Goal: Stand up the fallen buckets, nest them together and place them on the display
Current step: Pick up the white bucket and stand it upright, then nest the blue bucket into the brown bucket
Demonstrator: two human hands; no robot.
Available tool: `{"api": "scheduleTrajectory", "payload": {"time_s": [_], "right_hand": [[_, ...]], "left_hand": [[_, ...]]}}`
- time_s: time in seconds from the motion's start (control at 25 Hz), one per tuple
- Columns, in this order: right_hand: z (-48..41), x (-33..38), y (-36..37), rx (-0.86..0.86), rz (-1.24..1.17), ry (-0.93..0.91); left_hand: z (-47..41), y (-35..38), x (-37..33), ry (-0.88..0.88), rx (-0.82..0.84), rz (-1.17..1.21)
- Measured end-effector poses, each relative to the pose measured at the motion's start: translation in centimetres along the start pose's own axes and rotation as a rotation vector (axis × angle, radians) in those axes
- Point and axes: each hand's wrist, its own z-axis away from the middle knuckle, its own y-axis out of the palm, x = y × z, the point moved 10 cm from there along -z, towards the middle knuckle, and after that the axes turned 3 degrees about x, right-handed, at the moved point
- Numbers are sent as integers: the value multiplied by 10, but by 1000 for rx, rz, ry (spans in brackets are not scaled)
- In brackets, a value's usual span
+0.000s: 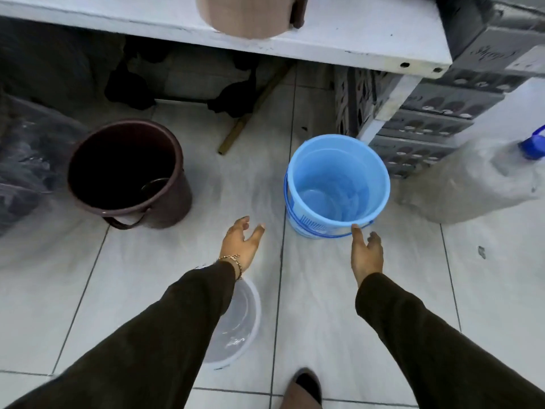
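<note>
A light blue bucket [336, 184] stands upright on the tiled floor, right of centre, with its blue wire handle down. A dark maroon bucket [126, 172] stands upright to the left. A clear bucket [239, 320] stands near my feet, partly hidden under my left sleeve. My right hand [365, 255] is open, its fingertips at the near rim and handle of the blue bucket. Over the bare floor between the maroon and blue buckets hovers my left hand [240, 246], open and holding nothing.
A white display shelf [339, 33] runs across the top with a tan bucket [244, 13] on it. Grey stacked crates [427, 125] and a large bottle with a blue cap [533, 143] stand at the right. A wooden stick [253, 110] lies under the shelf.
</note>
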Motion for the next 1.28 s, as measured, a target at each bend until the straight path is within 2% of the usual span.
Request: {"api": "scheduleTrajectory", "payload": {"time_s": [0.12,0.2,0.28,0.4,0.56,0.64,0.88,1.08,1.28], "right_hand": [[-67,7,-4,26,-15,82],[-98,6,3,64,20,76],[-112,-2,9,88,33,111],[-98,-1,7,84,-75,187],[-38,36,0,186,-99,129],[1,71,7,236,-78,67],[128,185,57,352,16,-167],[216,262,147,453,99,-296],[238,284,266,530,123,-287]], "left_hand": [[-40,72,-34,-125,102,105],[-58,108,-42,-205,136,131],[-67,128,-41,-226,136,174],[-63,128,-30,-276,70,262],[-25,57,-38,-258,-163,406],[-5,6,-53,-223,-221,548],[85,-137,-87,-135,-399,704],[143,-268,-88,-99,-561,816],[116,-365,-52,-141,-628,853]]}}
